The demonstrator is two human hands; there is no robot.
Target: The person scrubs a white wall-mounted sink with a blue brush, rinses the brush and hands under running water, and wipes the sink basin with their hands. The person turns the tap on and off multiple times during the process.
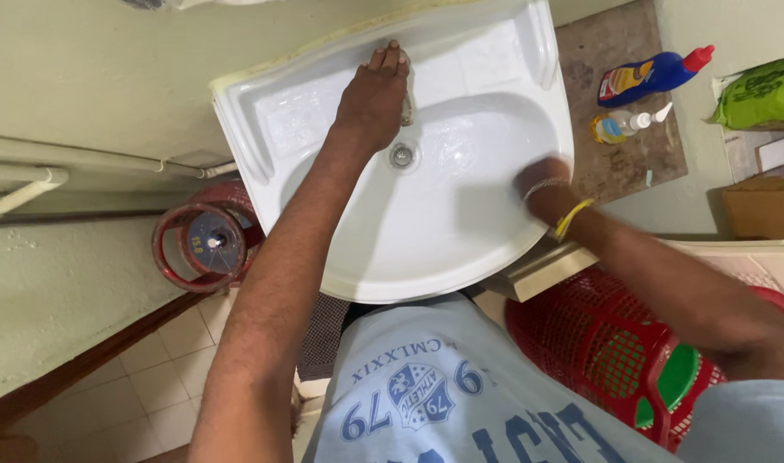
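the white basin [461,240] is steadied by the left hand [375,90], closed over the tap [407,103], while its right rim is rubbed by the blurred right hand [542,180]; that grip cannot be told.

White basin [461,231], red mesh basket [598,343], blue bottle [654,75].

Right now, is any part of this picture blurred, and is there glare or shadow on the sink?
In the head view, the right hand is smeared by motion blur at the sink's right rim; the left hand on the tap is sharp. Soft glare shines near the drain, and a faint shadow lies in the bowl beside the right hand.
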